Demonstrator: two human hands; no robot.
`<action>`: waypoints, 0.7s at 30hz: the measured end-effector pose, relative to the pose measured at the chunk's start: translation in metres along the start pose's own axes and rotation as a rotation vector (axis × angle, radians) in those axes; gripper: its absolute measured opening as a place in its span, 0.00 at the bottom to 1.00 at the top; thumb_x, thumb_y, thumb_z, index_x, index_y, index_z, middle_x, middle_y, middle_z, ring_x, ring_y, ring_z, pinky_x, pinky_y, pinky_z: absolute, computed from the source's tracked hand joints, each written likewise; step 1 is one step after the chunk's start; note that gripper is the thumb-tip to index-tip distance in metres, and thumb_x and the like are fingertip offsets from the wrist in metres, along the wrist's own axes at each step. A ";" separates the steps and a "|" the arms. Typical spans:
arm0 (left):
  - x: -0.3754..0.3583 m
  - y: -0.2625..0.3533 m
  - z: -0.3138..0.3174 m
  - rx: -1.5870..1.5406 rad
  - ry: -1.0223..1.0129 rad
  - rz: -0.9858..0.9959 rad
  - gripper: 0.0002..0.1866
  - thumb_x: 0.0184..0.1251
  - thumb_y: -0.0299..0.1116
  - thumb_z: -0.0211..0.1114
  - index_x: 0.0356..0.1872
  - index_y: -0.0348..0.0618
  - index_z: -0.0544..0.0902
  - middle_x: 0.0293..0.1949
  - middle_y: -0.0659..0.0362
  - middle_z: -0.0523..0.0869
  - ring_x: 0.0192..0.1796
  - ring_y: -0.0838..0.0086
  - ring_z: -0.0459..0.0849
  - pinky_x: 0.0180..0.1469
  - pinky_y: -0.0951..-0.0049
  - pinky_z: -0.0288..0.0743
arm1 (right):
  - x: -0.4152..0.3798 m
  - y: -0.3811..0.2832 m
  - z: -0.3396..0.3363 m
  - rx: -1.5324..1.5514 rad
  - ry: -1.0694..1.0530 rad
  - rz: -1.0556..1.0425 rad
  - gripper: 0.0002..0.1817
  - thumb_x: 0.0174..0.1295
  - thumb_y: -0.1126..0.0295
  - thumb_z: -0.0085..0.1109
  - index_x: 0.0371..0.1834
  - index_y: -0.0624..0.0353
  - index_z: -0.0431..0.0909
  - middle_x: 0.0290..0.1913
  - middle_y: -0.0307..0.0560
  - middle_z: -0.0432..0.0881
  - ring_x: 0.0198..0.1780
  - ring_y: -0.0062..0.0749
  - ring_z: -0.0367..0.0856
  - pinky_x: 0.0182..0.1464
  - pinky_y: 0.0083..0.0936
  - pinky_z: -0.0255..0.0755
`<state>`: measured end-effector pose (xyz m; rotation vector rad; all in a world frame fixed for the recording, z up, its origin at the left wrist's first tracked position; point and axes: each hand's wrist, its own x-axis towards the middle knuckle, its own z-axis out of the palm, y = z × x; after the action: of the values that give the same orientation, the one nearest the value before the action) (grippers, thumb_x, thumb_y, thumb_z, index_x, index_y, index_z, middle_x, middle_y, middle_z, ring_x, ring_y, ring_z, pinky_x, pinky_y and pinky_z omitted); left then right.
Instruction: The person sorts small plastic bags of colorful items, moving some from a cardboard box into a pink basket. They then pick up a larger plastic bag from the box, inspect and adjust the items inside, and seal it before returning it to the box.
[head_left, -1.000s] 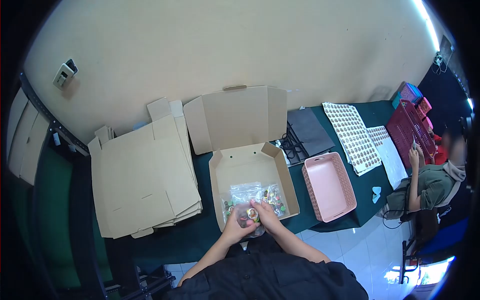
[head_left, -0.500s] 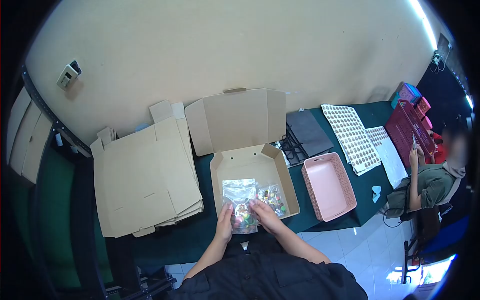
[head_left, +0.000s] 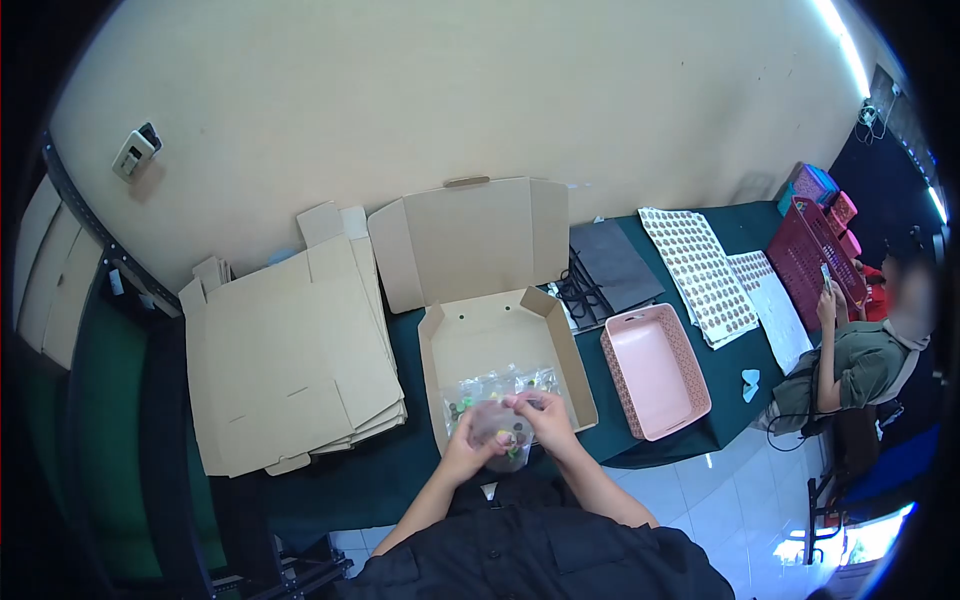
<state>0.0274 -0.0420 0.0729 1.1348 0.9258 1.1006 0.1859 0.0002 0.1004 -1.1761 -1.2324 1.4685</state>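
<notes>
Both hands are over the near edge of an open cardboard box (head_left: 500,325). My left hand (head_left: 467,448) has its fingers closed on a clear plastic bag (head_left: 500,425) with small colourful pieces inside. At the bag's upper right, my right hand (head_left: 548,420) pinches its edge. The bag is tilted and partly hidden by the fingers. Other clear bags with colourful contents (head_left: 467,392) lie in the box just beyond my hands.
Flattened cardboard boxes (head_left: 290,360) are stacked at left. To the right are a pink basket (head_left: 655,370), a black folder (head_left: 615,265), sticker sheets (head_left: 700,275) and a maroon basket (head_left: 815,260). A seated person (head_left: 865,360) holds a phone at far right.
The bag, held upright and flat before, is now tilted and bunched between my hands. My right hand has moved to its top edge. More bags in the box have come into view.
</notes>
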 end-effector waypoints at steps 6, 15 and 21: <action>0.012 0.027 -0.021 -0.003 0.162 0.094 0.07 0.59 0.31 0.63 0.31 0.37 0.80 0.25 0.62 0.79 0.22 0.84 0.75 0.17 0.86 0.68 | -0.010 -0.026 0.009 -0.173 -0.162 -0.055 0.14 0.62 0.65 0.53 0.41 0.65 0.80 0.34 0.43 0.82 0.36 0.22 0.78 0.42 0.20 0.70; 0.011 0.040 -0.041 0.007 0.009 -0.026 0.14 0.63 0.30 0.58 0.49 0.37 0.77 0.40 0.57 0.82 0.47 0.77 0.77 0.56 0.74 0.66 | -0.003 -0.029 -0.020 -0.167 -0.494 0.131 0.22 0.67 0.57 0.42 0.51 0.64 0.74 0.43 0.43 0.80 0.44 0.21 0.73 0.49 0.22 0.66; 0.007 0.043 -0.023 0.081 0.076 0.112 0.30 0.56 0.29 0.65 0.61 0.38 0.65 0.51 0.53 0.74 0.55 0.71 0.72 0.57 0.72 0.66 | -0.007 -0.024 0.002 -0.415 -0.099 -0.419 0.18 0.66 0.64 0.45 0.53 0.61 0.73 0.44 0.48 0.77 0.44 0.32 0.73 0.53 0.25 0.64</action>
<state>-0.0015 -0.0277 0.1103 1.2298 0.9831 1.2132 0.1864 -0.0035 0.1257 -1.0262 -1.7885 0.9948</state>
